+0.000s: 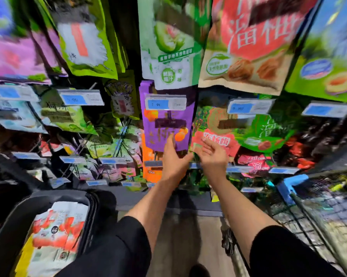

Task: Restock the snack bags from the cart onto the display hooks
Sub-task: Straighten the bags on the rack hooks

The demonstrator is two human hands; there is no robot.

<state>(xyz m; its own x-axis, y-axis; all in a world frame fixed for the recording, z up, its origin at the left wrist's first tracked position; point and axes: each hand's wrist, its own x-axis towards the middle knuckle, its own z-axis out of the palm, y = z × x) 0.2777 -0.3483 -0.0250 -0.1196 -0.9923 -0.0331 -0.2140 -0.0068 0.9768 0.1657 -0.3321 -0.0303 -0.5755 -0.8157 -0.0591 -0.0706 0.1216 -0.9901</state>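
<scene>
Both hands are up at the middle row of hooks; left hand point(171, 156) lies flat against the lower edge of the purple bag point(166, 126), fingers straight and together, gripping nothing that I can see; right hand point(213, 154) is open, palm up, fingers loosely spread, empty, just beside the red-and-green bag point(214, 136). Step in hand appears to be settling the purple bag on its hook; steady it from below, check it hangs square under the price tag point(165, 102). More stock, red-and-white bags point(56, 236), lies in the black basket point(12, 222) at lower left; wire cart point(318, 206) stands at right.
</scene>
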